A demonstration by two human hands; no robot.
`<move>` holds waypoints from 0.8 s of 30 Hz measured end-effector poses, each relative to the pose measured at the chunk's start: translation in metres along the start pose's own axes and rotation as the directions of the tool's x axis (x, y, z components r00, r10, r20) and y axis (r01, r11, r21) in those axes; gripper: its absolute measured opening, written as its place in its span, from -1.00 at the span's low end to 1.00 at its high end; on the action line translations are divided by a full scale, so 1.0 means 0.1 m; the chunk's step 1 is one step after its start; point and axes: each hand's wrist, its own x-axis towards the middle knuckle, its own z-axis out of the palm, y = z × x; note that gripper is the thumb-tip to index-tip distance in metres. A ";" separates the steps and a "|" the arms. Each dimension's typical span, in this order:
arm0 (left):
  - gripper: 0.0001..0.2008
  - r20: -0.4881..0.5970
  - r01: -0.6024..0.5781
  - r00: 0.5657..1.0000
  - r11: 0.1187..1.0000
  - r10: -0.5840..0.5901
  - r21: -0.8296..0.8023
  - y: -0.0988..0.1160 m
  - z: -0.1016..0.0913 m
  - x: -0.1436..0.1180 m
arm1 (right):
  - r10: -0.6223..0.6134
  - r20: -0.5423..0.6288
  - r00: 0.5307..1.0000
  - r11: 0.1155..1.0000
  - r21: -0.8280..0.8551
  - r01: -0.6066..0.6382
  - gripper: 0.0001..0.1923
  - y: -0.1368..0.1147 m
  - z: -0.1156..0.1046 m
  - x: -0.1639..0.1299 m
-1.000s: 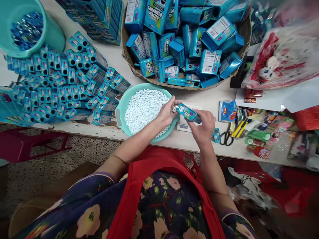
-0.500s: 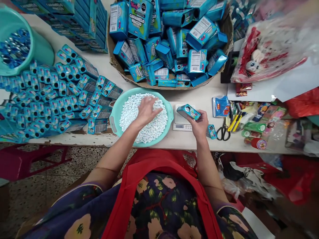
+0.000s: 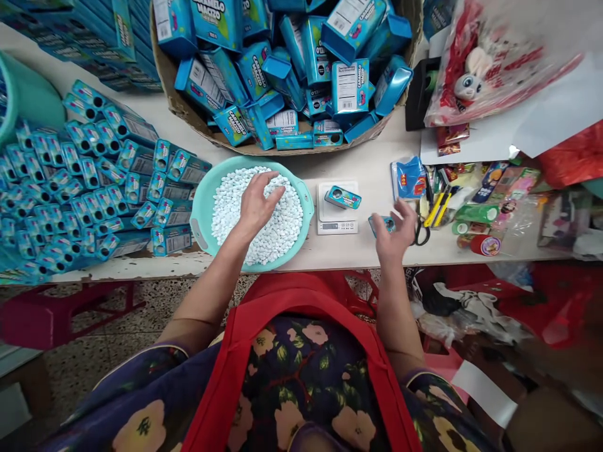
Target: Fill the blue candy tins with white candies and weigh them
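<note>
Over the white worktop (image 3: 372,160), my left fingers (image 3: 257,183) are spread, holding nothing, above white candies (image 3: 287,232) in the green bowl (image 3: 308,199). My right fingers (image 3: 406,212), also released, are near a smaller-looking box (image 3: 375,225); one blue box (image 3: 343,197) lies on the scale (image 3: 338,227).

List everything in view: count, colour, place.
Table: one, white, centre
Bowl: one, turquoise, centre
Pellets: uncountable, white, in bowl
Scale: one, white, right of bowl
Box: one, blue, on scale
Second box: one, blue, right of scale
Carton: one, brown, behind bowl
Other boxes: many, blue, carton and left
Bucket: one, turquoise, far left
Scissors: one, black, right
Small packets: several, mixed, right
Bag: one, clear, upper right
Stool: one, magenta, lower left
Apron: one, red, lower centre
Left hand: one, over pellets
Right hand: one, near second box
</note>
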 end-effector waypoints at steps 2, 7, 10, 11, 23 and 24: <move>-0.60 -0.003 -0.029 1.000 0.999 0.029 0.028 0.09 0.06 0.03 | 0.030 -0.149 0.988 0.994 -0.096 -0.045 -0.41 0.12 -0.25 -0.07; -0.50 0.144 -0.219 0.968 0.972 0.205 0.088 0.40 0.32 0.14 | 0.155 -0.229 0.961 0.976 -0.115 -0.185 -0.40 0.63 -0.60 -0.30; -0.39 0.297 -0.330 0.910 0.939 0.288 0.101 0.57 0.47 0.22 | 0.166 -0.160 0.973 0.973 -0.136 -0.188 -0.29 0.85 -0.60 -0.44; -0.35 0.345 -0.350 0.891 0.931 0.295 0.107 0.62 0.52 0.24 | 0.172 -0.142 0.975 0.971 -0.142 -0.192 -0.25 0.89 -0.59 -0.47; -0.65 0.403 -0.461 0.843 0.865 0.357 0.199 0.61 0.81 0.20 | 0.322 -0.178 0.930 0.943 0.144 -0.299 -0.31 0.93 -0.13 -0.22; -0.64 0.307 -0.438 0.877 0.878 0.370 0.192 0.59 0.56 0.08 | 0.299 -0.178 0.937 0.948 0.170 -0.270 -0.33 0.86 -0.10 -0.19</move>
